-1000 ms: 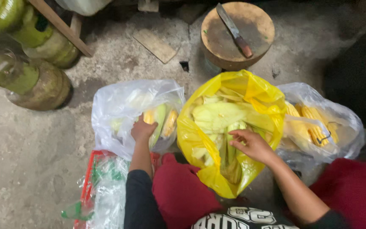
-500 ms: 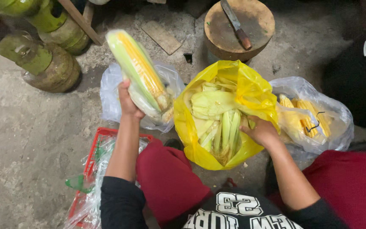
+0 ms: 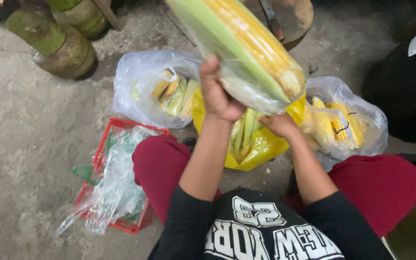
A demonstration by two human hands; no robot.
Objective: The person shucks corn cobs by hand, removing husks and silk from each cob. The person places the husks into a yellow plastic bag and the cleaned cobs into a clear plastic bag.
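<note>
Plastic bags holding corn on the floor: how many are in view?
3. A clear bag at left, a yellow bag in the middle, partly hidden behind the raised corn cob, and a clear bag at right. Loose clear plastic also lies over the red basket.

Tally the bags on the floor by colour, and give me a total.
Clear bags with corn: 2, one on the left and one on the right.
Yellow bag: 1.
Total: 3 bags.
The loose clear plastic over the red basket is not counted.
</note>
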